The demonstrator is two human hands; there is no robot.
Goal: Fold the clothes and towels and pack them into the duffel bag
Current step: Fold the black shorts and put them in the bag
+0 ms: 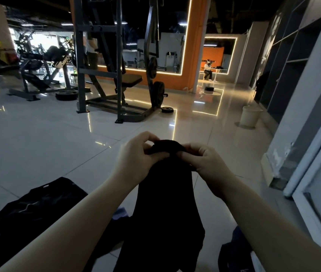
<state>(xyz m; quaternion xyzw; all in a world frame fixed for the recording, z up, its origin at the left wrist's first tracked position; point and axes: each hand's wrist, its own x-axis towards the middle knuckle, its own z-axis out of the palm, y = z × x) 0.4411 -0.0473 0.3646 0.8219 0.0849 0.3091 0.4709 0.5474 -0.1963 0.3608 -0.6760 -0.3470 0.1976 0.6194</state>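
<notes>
2 hands hold 1 black garment (165,203) up at its top edge: the left hand (136,154) and the right hand (206,163) each pinch the bunched fabric between thumb and curled fingers, close together. The cloth is soft and matte and hangs down in a long narrow drape between the forearms. 1 more black garment (38,203) lies crumpled on the glossy tiled floor (48,144) to the left (a pale stripe shows on it). Ahead, open tile runs to 1 weight machine (116,75) and 1 pale bucket (250,116) by the right wall
</notes>
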